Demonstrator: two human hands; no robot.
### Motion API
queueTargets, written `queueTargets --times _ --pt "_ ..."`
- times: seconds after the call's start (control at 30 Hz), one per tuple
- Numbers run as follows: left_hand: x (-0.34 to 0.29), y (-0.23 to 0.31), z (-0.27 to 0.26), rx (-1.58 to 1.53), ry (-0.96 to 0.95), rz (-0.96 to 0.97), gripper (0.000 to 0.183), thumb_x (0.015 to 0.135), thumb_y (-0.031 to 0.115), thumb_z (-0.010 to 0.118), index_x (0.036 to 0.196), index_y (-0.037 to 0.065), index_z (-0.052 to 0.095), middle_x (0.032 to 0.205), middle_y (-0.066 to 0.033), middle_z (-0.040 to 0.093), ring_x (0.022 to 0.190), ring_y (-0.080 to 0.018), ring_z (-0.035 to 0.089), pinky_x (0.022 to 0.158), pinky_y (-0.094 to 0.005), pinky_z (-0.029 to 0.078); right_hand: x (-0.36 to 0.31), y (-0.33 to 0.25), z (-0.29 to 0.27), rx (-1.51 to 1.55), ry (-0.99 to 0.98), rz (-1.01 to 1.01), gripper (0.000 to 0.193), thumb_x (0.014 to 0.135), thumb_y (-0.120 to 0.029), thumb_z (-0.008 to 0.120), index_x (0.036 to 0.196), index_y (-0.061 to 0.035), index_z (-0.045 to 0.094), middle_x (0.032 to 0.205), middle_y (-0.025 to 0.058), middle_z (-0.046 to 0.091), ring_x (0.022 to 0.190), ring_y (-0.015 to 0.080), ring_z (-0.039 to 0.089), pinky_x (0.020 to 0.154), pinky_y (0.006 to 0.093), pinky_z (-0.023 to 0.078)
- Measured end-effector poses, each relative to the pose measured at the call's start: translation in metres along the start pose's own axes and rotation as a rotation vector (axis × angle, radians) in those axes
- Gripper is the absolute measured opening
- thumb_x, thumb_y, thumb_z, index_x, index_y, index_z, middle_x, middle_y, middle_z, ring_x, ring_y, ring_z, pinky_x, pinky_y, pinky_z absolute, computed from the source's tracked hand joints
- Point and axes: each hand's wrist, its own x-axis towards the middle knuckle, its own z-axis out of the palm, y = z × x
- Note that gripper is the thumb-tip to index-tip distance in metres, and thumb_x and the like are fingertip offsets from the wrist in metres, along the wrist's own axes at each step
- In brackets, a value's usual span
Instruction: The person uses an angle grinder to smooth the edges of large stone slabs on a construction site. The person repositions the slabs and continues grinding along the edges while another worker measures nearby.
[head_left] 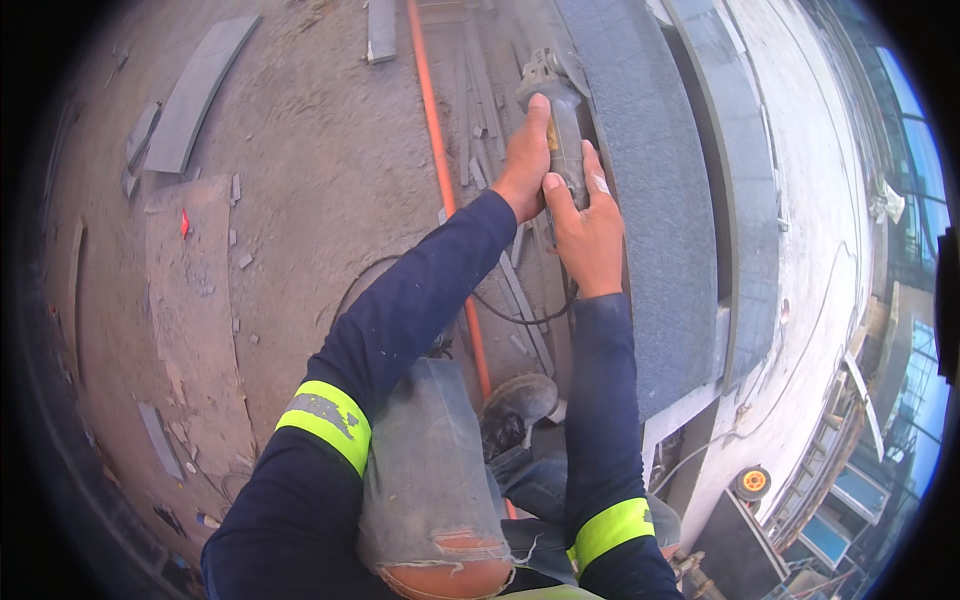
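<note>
Both my hands are closed around a dusty grey angle grinder (566, 120), its head pointing away from me. My left hand (525, 160) wraps the body behind the head, thumb on top. At the rear of the grinder, my right hand (588, 235) grips with its fingers along the right side. The grinder lies by the left edge of a long grey stone slab (650, 200); I cannot tell whether its disc touches the stone. A dark cable (520, 321) loops below my hands.
Another slab (745, 230) stands right of the first, beside a white surface (820, 200). An orange pipe (436, 130) runs along the dusty ground, near thin stone strips (515, 290). Larger stone offcuts (205, 95) and a flat board (190, 290) lie left. A wheel (752, 483) sits lower right.
</note>
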Motion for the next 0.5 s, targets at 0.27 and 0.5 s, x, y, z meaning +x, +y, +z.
queueTargets --times 0.27,0.5 --pt "0.011 0.012 0.0 0.03 -0.004 0.065 0.078 0.112 0.069 0.048 0.143 -0.002 0.057 0.129 -0.014 0.066 0.113 -0.0243 0.067 0.101 -0.0418 0.056 0.018 -0.003 0.003 0.039 -0.029 0.049 0.08 0.102 -0.043 0.069 0.167 -0.0036 0.046 0.159 0.034 0.056 0.153 0.0476 0.05 0.124 0.0474 0.043" --pt "0.011 -0.002 -0.006 0.012 -0.011 0.019 0.077 0.112 0.07 0.047 0.14 -0.001 0.059 0.126 -0.0137 0.066 0.112 -0.0235 0.067 0.101 -0.0406 0.056 0.01 0.014 0.007 0.014 0.035 -0.021 0.076 0.103 -0.034 0.072 0.168 -0.0065 0.047 0.144 0.0228 0.069 0.11 0.0253 0.075 0.069 0.0347 0.066"
